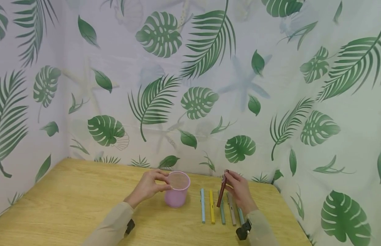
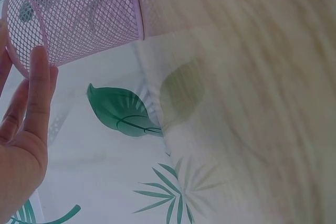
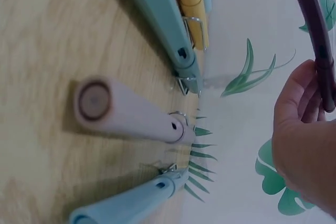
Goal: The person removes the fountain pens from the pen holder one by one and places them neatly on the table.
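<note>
My left hand (image 1: 150, 186) holds a pink mesh pen cup (image 1: 175, 200) at its rim, thumb on the near side and fingers on the far side. The cup stands upright on the table, and its mesh wall (image 2: 86, 22) shows in the left wrist view. To the right, my right hand (image 1: 240, 191) pinches a dark maroon pen (image 1: 222, 193) near its upper end. That pen hangs tilted above the row of pens, overlapping the green pen (image 1: 222, 215) in the head view. In the right wrist view, the maroon pen (image 3: 312, 19) rises from my fingertips.
Beside the green pen lie a light blue pen (image 1: 202, 205), a yellow pen (image 1: 212, 206), a pinkish-grey pen (image 1: 231, 210) and another blue pen (image 1: 241, 216), roughly parallel. The wooden table (image 1: 70, 205) meets a leaf-patterned curtain (image 1: 166, 147) at its back edge.
</note>
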`<state>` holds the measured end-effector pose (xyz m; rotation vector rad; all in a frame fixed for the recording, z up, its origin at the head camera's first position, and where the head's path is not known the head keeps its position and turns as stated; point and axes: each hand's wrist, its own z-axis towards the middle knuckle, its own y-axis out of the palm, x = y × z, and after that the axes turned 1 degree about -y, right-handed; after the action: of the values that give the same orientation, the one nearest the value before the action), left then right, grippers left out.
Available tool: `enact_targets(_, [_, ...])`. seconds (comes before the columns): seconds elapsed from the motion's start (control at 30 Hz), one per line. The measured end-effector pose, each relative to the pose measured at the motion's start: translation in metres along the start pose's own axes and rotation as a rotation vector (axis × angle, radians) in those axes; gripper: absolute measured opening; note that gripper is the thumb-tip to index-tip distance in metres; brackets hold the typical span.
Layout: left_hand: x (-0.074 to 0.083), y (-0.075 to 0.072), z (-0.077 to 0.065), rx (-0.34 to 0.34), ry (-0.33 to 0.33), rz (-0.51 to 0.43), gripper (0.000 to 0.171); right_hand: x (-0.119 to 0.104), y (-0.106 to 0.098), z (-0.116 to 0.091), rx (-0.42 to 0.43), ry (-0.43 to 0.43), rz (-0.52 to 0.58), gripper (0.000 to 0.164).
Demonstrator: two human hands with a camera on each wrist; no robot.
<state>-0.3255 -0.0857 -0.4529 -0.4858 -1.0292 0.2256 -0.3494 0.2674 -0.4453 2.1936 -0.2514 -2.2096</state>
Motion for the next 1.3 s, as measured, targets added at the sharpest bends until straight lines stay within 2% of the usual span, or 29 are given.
enact_targets(0.27, [0.001, -0.001, 0.0, 0.003, 0.014, 0.005, 0.012, -0.002, -0.005, 0.002, 0.009, 0.068, -0.051, 0.039])
enact_targets(0.6, [0.0, 0.001, -0.001, 0.007, 0.025, 0.022, 0.011, -0.005, -0.01, 0.002, -0.007, 0.114, -0.102, 0.052])
enact_targets(0.77, [0.001, 0.001, 0.0, 0.003, 0.028, 0.018, 0.011, -0.004, -0.019, 0.003, -0.015, 0.114, -0.154, 0.053])
enact_targets(1.1, [0.003, 0.0, -0.001, 0.008, 0.031, 0.049, 0.011, -0.002, -0.039, 0.001, -0.097, 0.103, -0.213, 0.057])
enact_targets(1.3, [0.005, 0.0, -0.001, -0.009, 0.02, 0.021, 0.011, -0.001, -0.047, -0.001, -0.094, 0.106, -0.27, 0.057])
